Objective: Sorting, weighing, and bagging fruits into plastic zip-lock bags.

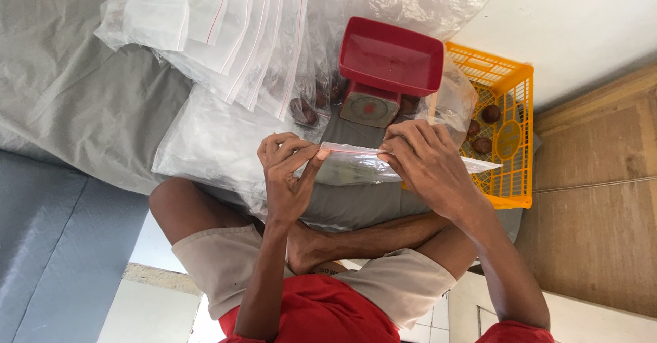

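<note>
Zip-lock bag [356,168], clear thin plastic with a red seal line, is stretched flat between both hands at the centre of the view. Left hand [287,172] has its grip pinched shut on the bag's left end; right hand [428,161] has its grip closed over the right end of the seal strip. At twelve o'clock stands a red plastic kitchen scale [387,66] with a square tray. At eleven o'clock lies a fanned stack of empty zip bags [226,35], glossy and crinkled. At two o'clock an orange lattice basket [510,93] holds round brown fruits [490,113]. All rest on grey cloth [82,103] over a pale tiled floor [157,309].
</note>
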